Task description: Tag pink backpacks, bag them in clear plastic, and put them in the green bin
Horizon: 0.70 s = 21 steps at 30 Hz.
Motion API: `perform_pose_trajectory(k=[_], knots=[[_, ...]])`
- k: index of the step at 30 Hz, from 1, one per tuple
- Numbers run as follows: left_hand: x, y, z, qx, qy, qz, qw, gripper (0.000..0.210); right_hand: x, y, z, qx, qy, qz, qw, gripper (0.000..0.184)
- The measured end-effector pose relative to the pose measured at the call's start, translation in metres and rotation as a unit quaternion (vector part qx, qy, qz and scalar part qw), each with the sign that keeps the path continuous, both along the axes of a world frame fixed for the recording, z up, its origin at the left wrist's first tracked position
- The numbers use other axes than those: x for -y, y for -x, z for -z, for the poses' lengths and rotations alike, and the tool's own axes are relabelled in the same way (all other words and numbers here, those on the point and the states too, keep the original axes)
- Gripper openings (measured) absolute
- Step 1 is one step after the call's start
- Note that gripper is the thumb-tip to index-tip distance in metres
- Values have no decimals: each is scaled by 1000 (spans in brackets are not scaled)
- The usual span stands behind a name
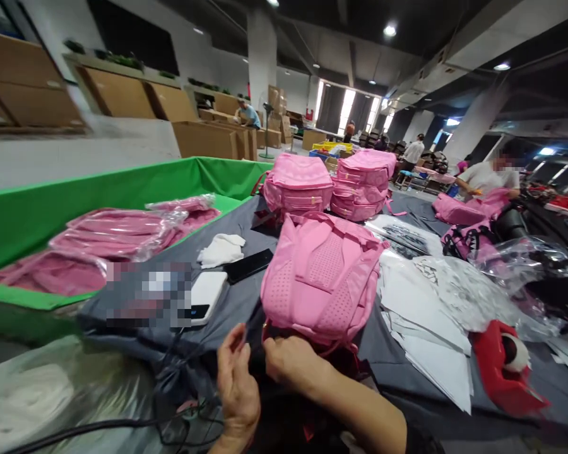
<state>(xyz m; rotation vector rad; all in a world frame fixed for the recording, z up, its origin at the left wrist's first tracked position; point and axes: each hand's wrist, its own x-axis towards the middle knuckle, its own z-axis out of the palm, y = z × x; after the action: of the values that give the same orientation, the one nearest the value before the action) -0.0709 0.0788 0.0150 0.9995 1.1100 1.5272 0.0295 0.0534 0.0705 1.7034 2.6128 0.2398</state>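
A pink backpack [324,271] lies in front of me on the grey cloth, its padded back panel and shoulder straps facing up. My right hand [293,362] is closed at its near edge, fingers pressed together. What they pinch there is hidden. Just left of it, my left hand [239,384] is raised with thumb and fingertips brought together. Something thin may be between them, too small to name. Behind this bag stand another pink backpack [298,183] and a stack of pink backpacks [362,186].
Left of the bag lie a black phone [248,266], a white power bank [208,296] and a white cloth [221,250]. A green-lined bin [137,180] holds plastic-wrapped pink bags. Paper sheets [430,340] and a red tape dispenser [506,372] lie right. A person [490,176] works across the table.
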Motion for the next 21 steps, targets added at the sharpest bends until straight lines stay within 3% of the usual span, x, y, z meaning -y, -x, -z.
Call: perform_pose_trajectory(k=[2, 5, 6, 8, 11, 13, 15, 16, 18, 21], knots=[[-6, -1, -5, -86, -100, 51, 990, 48, 25, -7, 0, -95, -89, -14, 991, 7], [-15, -13, -11, -217, -203, 85, 951, 60, 75, -37, -11, -244, -271, -28, 931, 17], [-17, -17, -12, -245, -223, 75, 941, 66, 91, -50, -13, -281, -315, 12, 906, 22], [-18, -22, -14, -273, -243, 51, 929, 75, 117, -77, -9, -347, -348, 155, 857, 21], [-8, -22, -16, -291, -248, 35, 923, 76, 142, -100, 13, -485, -238, 357, 762, 28], [0, -20, -18, -310, -298, 48, 902, 75, 147, -100, 27, -578, -128, 394, 703, 43], [-1, -23, -23, -328, -384, 97, 858, 65, 143, -93, 33, -643, -50, 372, 668, 45], [-5, -27, -27, -336, -418, 129, 834, 58, 139, -89, 32, -658, -31, 358, 662, 45], [-15, -37, -35, -351, -450, 159, 805, 52, 129, -81, 28, -646, -19, 352, 677, 51], [-22, -40, -35, -330, -464, 104, 815, 60, 113, -75, 19, -528, 19, 424, 736, 62]])
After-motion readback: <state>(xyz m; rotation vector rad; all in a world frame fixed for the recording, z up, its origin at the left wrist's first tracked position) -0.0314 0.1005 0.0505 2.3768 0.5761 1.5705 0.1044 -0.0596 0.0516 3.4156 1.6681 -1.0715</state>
